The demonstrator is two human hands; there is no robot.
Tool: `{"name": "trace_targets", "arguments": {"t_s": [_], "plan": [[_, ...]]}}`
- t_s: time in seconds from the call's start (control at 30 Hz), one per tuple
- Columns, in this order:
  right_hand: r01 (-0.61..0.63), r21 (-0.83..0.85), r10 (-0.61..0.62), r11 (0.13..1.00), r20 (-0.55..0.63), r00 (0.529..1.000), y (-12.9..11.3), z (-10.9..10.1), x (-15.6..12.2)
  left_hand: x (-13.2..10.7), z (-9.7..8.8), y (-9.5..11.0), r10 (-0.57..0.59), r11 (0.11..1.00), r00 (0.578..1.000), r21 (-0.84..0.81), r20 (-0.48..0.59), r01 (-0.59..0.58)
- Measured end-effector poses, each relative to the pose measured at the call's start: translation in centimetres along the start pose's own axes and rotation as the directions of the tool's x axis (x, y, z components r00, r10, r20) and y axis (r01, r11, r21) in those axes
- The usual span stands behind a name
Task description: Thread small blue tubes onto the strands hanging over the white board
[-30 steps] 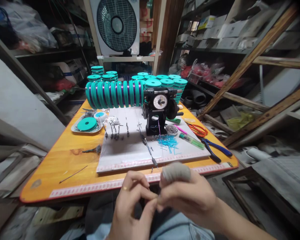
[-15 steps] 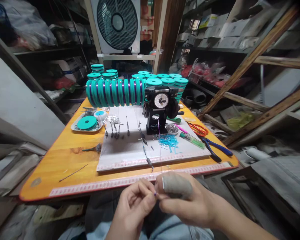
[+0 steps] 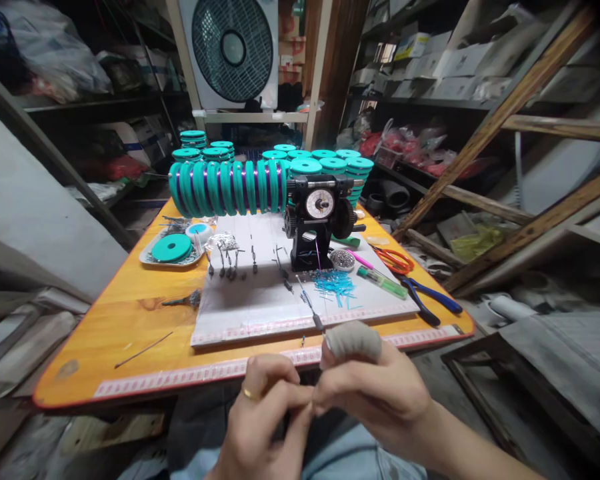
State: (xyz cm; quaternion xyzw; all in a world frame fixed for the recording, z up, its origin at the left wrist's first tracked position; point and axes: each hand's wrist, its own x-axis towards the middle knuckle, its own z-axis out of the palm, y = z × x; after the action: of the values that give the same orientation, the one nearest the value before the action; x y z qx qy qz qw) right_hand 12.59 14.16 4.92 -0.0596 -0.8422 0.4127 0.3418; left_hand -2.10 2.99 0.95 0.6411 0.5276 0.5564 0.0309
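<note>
Teal spools (image 3: 225, 187) and winder (image 3: 317, 220) stand far; left hand (image 3: 260, 417) and right hand (image 3: 375, 393) grips pinch closed near; wire rig (image 3: 310, 305) has shifted right.

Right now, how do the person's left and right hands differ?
The left hand wears a gold ring; the right hand shows none. The right hand has a grey finger cover; the left hand has none. Both are pinched shut, meeting tip to tip near the table edge; what they pinch is too small to tell.
</note>
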Motion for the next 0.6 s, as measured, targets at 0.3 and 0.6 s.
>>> {"name": "trace_targets", "arguments": {"t_s": [0.3,0.6], "plan": [[-0.011,-0.134,-0.011,0.991,-0.165,0.986,0.7,1.1,1.3,1.2,-0.8,-0.3,0.44,0.805,0.883,0.364,0.164,-0.469],[0.255,-0.483,-0.242,0.838,0.091,0.966,1.3,0.8,-1.1,0.1,-2.0,-0.7,0.221,0.902,0.974,0.37,0.052,-0.224]]}}
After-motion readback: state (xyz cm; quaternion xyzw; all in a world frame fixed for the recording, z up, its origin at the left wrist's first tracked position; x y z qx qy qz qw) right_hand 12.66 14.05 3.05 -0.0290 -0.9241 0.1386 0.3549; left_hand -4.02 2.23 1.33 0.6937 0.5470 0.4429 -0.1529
